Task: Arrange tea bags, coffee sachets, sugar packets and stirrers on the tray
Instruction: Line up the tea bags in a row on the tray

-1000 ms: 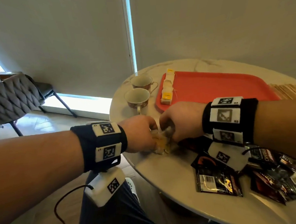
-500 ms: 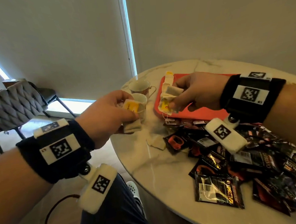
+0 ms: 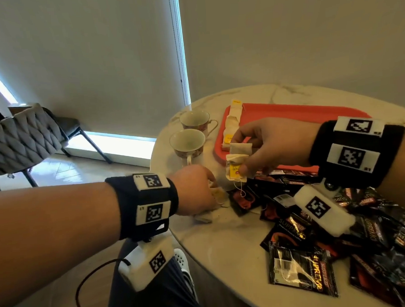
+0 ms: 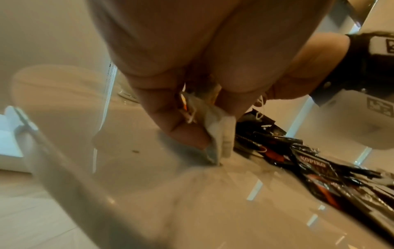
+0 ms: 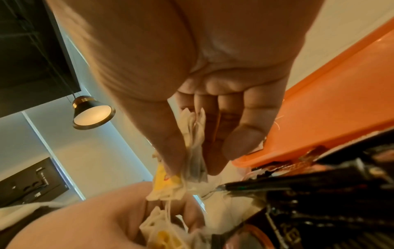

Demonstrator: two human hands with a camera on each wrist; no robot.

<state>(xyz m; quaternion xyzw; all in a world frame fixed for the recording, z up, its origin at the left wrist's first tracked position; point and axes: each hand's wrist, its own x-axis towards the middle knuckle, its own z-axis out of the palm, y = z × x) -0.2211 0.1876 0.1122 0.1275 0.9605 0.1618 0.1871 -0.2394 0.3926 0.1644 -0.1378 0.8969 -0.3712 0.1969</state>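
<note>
1. Right hand [image 3: 264, 145] in the head view pinches a small bunch of tea bags [image 3: 237, 161], held up just off the red tray's [image 3: 288, 111] near corner, strings dangling. Left hand [image 3: 194, 191], below it, curls round another tea bag [image 3: 219, 194] down on the tabletop [image 3: 225, 241].
2. Left wrist: fingers [image 4: 181, 131] pinch that bag against the tabletop, coffee sachets [image 4: 315, 170] just to its right.
3. Right wrist: thumb and fingers clamp the bags, tray right beside.
</note>
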